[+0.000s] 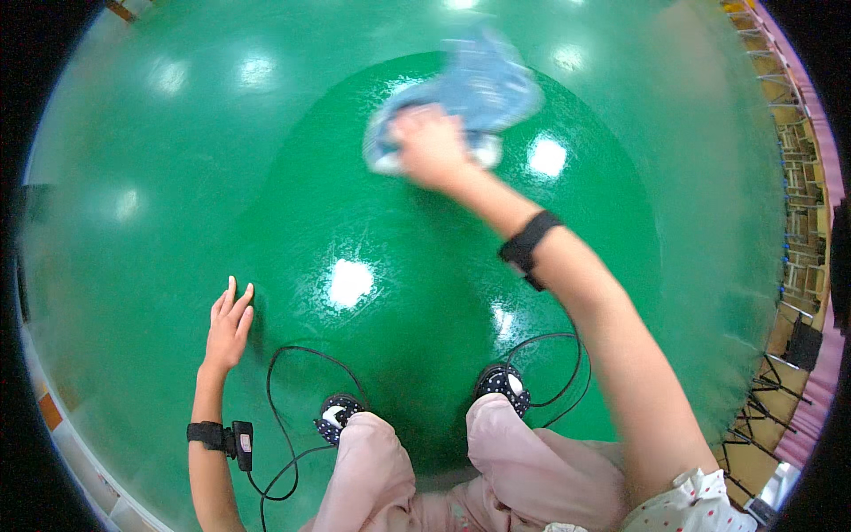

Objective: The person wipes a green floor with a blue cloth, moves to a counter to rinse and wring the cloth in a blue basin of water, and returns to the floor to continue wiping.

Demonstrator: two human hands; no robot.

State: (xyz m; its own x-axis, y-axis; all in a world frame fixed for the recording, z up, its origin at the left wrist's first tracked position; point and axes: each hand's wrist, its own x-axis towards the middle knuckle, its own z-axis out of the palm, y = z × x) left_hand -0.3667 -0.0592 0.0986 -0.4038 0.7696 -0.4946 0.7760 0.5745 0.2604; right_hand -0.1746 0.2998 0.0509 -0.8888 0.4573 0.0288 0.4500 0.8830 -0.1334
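A light blue cloth (492, 84) lies bunched and partly spread on the glossy green floor (425, 257), blurred by motion. My right hand (432, 146) presses down on its near left part, fingers closed over the fabric; the fingertips are smeared. White patches show along the cloth's near edge. To the left, my left hand (230, 328) hovers at or just above the floor with its fingers spread, holding nothing. Whether it touches the floor I cannot tell.
Black cables (297, 350) loop from the wrist straps past my spotted shoes (337, 417). Chairs or stools with metal legs (802, 204) line the far right edge, beside a pink curtain-like strip (829, 160). A white ledge (97, 483) runs along the lower left.
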